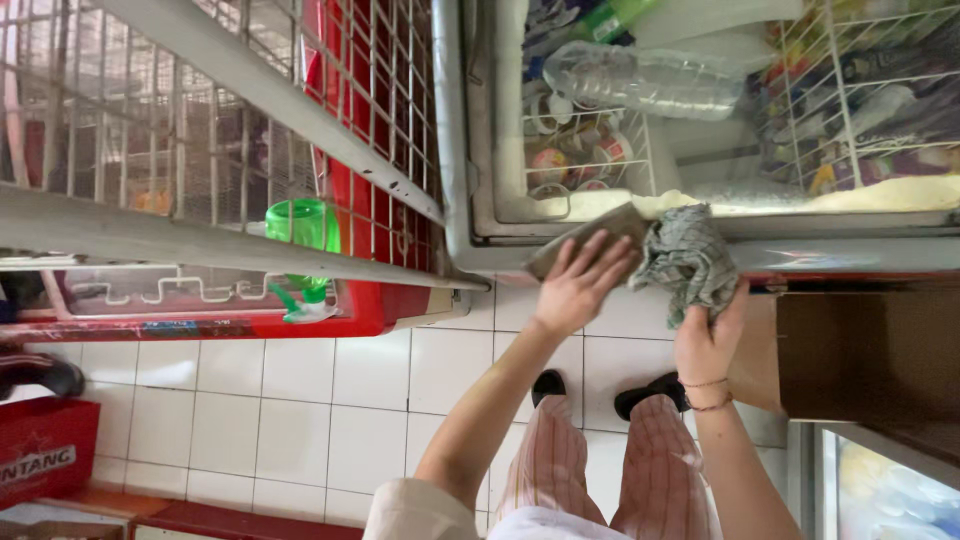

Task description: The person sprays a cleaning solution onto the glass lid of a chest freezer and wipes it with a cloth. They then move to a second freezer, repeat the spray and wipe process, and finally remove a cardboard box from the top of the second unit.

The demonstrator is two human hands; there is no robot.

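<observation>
Overhead, the head view looks down on an open chest freezer (470, 150), taken here as the landmark.

Left hand (583, 283): fingers spread wide and flat, palm pressed on a brown flat pad (580, 244) that lies on the freezer's near rim. The hand covers the near part of the pad; the pad's far corner reaches the rim's inner edge.

Right hand (708, 340): closed around the lower part of a grey checked cloth (685, 255). The cloth is bunched and rests on the same near rim, just beside the pad and touching its right end. Two thin bracelets (705, 394) sit on the right wrist.

Inside the freezer: a clear plastic bottle (645, 80) lies on its side on top of the goods, with small round cups (585, 150) in a white wire basket (640, 150) below it. A second wire basket (850, 90) to the right holds dark packets. Frost lines the inner wall at the near rim.

Outside the freezer: a green spray bottle (303, 250) stands to the left of it, behind a grey wire grille (250, 120). A brown cardboard box (860, 350) stands below the freezer's right end. White floor tiles (300, 400) lie below the freezer, and the person's black shoes (650, 392) stand on them.
</observation>
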